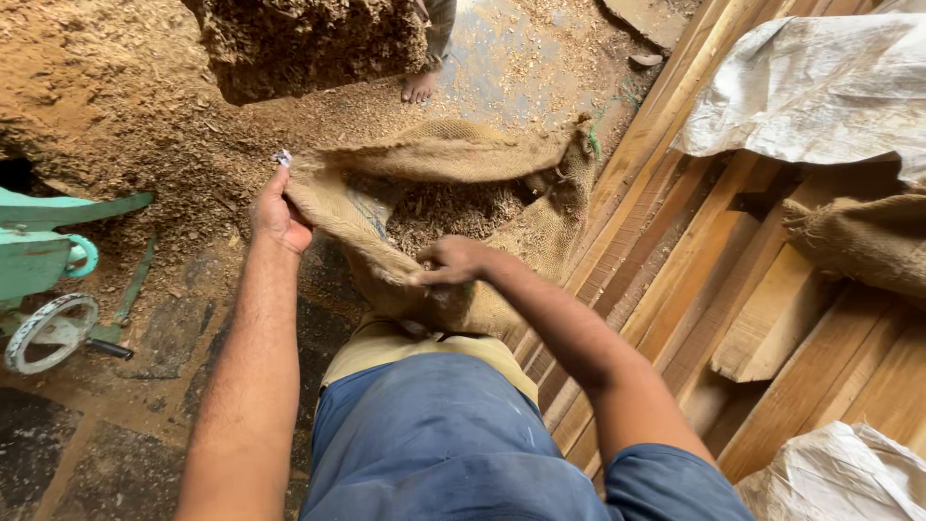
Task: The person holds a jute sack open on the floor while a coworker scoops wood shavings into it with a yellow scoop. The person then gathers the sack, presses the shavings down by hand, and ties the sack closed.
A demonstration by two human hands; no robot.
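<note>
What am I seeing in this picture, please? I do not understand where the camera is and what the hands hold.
The camera sits on a person's head and looks down, so both arms are that person's own. The left hand and the right hand each grip the rim of an open burlap sack; sawdust lies inside. More sawdust covers the floor. Wooden planks lie on the right, a green machine on the left. Another person's foot shows at the top.

Sack mouth: burlap sack [453,183] open between both grips; passage downward free.
Right of grip: stacked wooden planks [714,260] close against sack.
Left of grip: green machine [43,260] well apart.
Beyond grips: sawdust heap [106,87], another person's bare foot [418,87].
</note>
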